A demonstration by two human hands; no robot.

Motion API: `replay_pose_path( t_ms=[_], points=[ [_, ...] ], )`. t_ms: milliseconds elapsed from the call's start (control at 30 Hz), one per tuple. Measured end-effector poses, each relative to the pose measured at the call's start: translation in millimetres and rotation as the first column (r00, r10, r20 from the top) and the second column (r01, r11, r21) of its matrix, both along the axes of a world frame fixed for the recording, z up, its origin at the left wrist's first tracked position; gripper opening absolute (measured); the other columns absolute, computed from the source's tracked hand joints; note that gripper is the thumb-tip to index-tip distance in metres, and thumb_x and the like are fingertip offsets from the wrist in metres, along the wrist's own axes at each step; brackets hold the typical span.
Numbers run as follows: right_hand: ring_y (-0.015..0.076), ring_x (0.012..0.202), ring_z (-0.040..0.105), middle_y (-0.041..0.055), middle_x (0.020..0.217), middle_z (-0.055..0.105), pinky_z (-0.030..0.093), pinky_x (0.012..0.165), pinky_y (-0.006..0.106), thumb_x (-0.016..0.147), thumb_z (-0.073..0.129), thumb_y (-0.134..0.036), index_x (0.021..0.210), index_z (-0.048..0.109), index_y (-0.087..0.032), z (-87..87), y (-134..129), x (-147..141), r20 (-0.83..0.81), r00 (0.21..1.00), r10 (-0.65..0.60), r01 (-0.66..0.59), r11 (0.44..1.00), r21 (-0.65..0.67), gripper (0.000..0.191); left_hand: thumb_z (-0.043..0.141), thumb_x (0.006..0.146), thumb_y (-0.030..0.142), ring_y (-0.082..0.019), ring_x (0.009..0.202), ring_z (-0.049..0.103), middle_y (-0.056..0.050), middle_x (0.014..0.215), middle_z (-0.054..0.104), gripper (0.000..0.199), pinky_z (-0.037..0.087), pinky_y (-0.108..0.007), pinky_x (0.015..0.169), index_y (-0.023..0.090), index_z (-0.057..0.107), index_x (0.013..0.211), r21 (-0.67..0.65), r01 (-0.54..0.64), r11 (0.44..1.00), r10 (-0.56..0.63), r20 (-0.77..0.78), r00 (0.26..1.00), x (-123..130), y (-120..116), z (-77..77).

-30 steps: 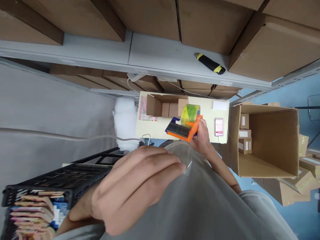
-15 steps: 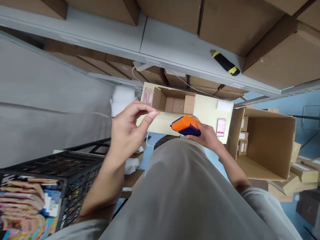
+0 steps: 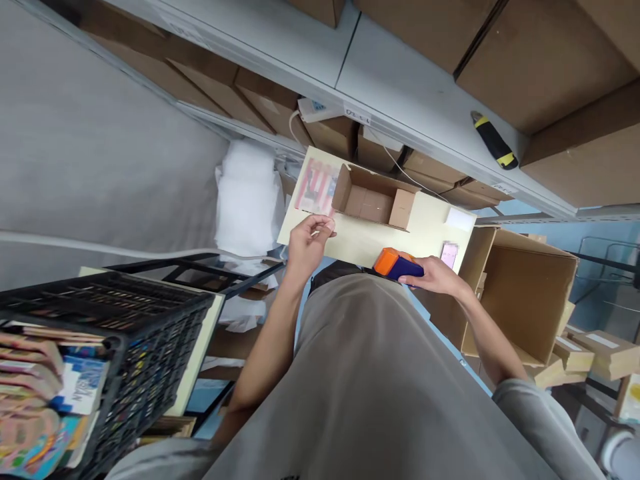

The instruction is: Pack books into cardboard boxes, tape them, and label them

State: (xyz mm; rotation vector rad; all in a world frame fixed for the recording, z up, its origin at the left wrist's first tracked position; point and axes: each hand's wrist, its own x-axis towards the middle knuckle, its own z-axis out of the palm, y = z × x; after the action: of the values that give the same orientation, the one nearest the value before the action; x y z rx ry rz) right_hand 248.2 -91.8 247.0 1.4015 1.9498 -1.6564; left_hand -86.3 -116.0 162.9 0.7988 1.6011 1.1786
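Note:
My right hand (image 3: pixel 438 276) grips an orange and dark blue tape dispenser (image 3: pixel 398 265), held near the front edge of the pale yellow table (image 3: pixel 353 243). Close to the left front corner of a small open cardboard box (image 3: pixel 371 200), my left hand (image 3: pixel 311 244) is closed in a pinch, thumb against fingers. Whatever lies in that pinch is too small to make out. The box stands on the table with its open side up. A flat printed item in clear wrap (image 3: pixel 317 185) lies at the box's left.
A phone (image 3: pixel 449 254) and a white label (image 3: pixel 460 219) lie on the table's right. Beside it stands a large open carton (image 3: pixel 530 293). A black crate (image 3: pixel 150 360) with books is at lower left. Above runs a shelf (image 3: pixel 400 80) with boxes and a yellow-black cutter (image 3: pixel 494 140).
My left hand has moved right and away from me, toward the box. The tape dispenser in my right hand has shifted slightly right and nearer to me. The view has turned a little.

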Motion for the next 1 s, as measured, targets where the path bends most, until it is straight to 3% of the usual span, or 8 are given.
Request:
replay_pose_path(
  t_ms=[167, 267, 367, 500, 633, 800, 900, 1000],
  points=[
    [0.0243, 0.067, 0.068, 0.0008, 0.073, 0.075, 0.046, 0.069, 0.034, 0.103, 0.066, -0.073, 0.099, 0.074, -0.026, -25.6, -9, -5, 0.149, 0.987, 0.062, -0.075, 0.994, 0.081, 0.048, 0.082, 0.082, 0.046, -0.020, 0.083, 0.072, -0.003, 0.084, 0.073, 0.026, 0.065, -0.035, 0.086, 0.022, 0.073, 0.089, -0.055, -0.005, 0.998, 0.007, 0.045, 0.999, -1, -9, -36.5],
    [0.0261, 0.067, 0.067, 0.0021, 0.078, 0.071, 0.049, 0.069, 0.037, 0.107, 0.062, -0.064, 0.100, 0.069, -0.027, -45.5, -16, -4, 0.231, 0.970, 0.080, -0.116, 0.982, 0.148, 0.039, 0.085, 0.080, 0.050, -0.019, 0.085, 0.071, -0.004, 0.087, 0.074, 0.031, 0.063, -0.034, 0.084, 0.022, 0.073, 0.088, -0.047, 0.031, 0.998, -0.028, 0.060, 0.998, 2, -17, -47.6],
    [0.0277, 0.073, 0.070, 0.0078, 0.094, 0.077, 0.055, 0.072, 0.041, 0.110, 0.054, -0.059, 0.104, 0.067, -0.026, -42.3, -22, 3, 0.181, 0.979, 0.090, -0.128, 0.969, 0.212, 0.036, 0.087, 0.083, 0.058, -0.019, 0.086, 0.071, -0.005, 0.091, 0.076, 0.039, 0.062, -0.032, 0.082, 0.022, 0.074, 0.091, 0.032, 0.068, 0.997, -0.069, 0.044, 0.997, -1, -18, -39.6],
    [0.0322, 0.088, 0.075, 0.0170, 0.127, 0.081, 0.061, 0.083, 0.047, 0.110, 0.052, -0.056, 0.121, 0.067, -0.024, -7.1, -11, 18, 0.137, 0.989, 0.046, -0.102, 0.893, 0.438, 0.037, 0.086, 0.091, 0.065, -0.020, 0.091, 0.075, -0.006, 0.096, 0.079, 0.043, 0.064, -0.032, 0.085, 0.023, 0.077, 0.095, 0.244, 0.098, 0.965, -0.083, -0.071, 0.994, -8, 14, -4.3],
    [0.0388, 0.096, 0.077, 0.0207, 0.127, 0.080, 0.063, 0.087, 0.051, 0.111, 0.051, -0.062, 0.138, 0.060, -0.021, 26.4, 44, 30, 0.168, 0.983, -0.073, -0.070, 0.699, 0.711, 0.050, 0.081, 0.099, 0.065, -0.020, 0.096, 0.077, -0.006, 0.100, 0.079, 0.042, 0.064, -0.030, 0.089, 0.023, 0.079, 0.100, 0.513, 0.092, 0.854, 0.001, -0.178, 0.984, 7, 86, 34.0],
    [0.0468, 0.112, 0.076, 0.0268, 0.121, 0.080, 0.060, 0.100, 0.058, 0.112, 0.045, -0.064, 0.136, 0.059, -0.016, 48.6, 159, 24, 0.226, 0.961, -0.159, -0.138, 0.431, 0.891, 0.056, 0.074, 0.107, 0.058, -0.019, 0.104, 0.076, -0.006, 0.107, 0.079, 0.034, 0.062, -0.028, 0.091, 0.024, 0.076, 0.106, 0.641, -0.030, 0.767, 0.190, -0.183, 0.965, 39, 191, 56.3],
    [0.0472, 0.112, 0.076, 0.0285, 0.122, 0.081, 0.059, 0.104, 0.060, 0.112, 0.047, -0.058, 0.138, 0.062, -0.012, 51.6, 219, 8, 0.252, 0.950, -0.183, -0.158, 0.414, 0.896, 0.055, 0.078, 0.104, 0.047, -0.021, 0.110, 0.075, -0.008, 0.116, 0.079, 0.024, 0.061, -0.027, 0.086, 0.023, 0.077, 0.102, 0.649, -0.118, 0.752, 0.293, -0.168, 0.941, 45, 237, 56.5],
    [0.0464, 0.122, 0.076, 0.0273, 0.132, 0.081, 0.057, 0.112, 0.059, 0.111, 0.054, -0.048, 0.144, 0.065, -0.011, 47.8, 256, -11, 0.339, 0.924, -0.178, -0.213, 0.498, 0.841, 0.051, 0.077, 0.103, 0.033, -0.021, 0.106, 0.076, -0.008, 0.112, 0.081, 0.011, 0.061, -0.029, 0.087, 0.022, 0.080, 0.100, 0.565, -0.173, 0.807, 0.339, -0.203, 0.919, 45, 257, 50.7]
  ],
)
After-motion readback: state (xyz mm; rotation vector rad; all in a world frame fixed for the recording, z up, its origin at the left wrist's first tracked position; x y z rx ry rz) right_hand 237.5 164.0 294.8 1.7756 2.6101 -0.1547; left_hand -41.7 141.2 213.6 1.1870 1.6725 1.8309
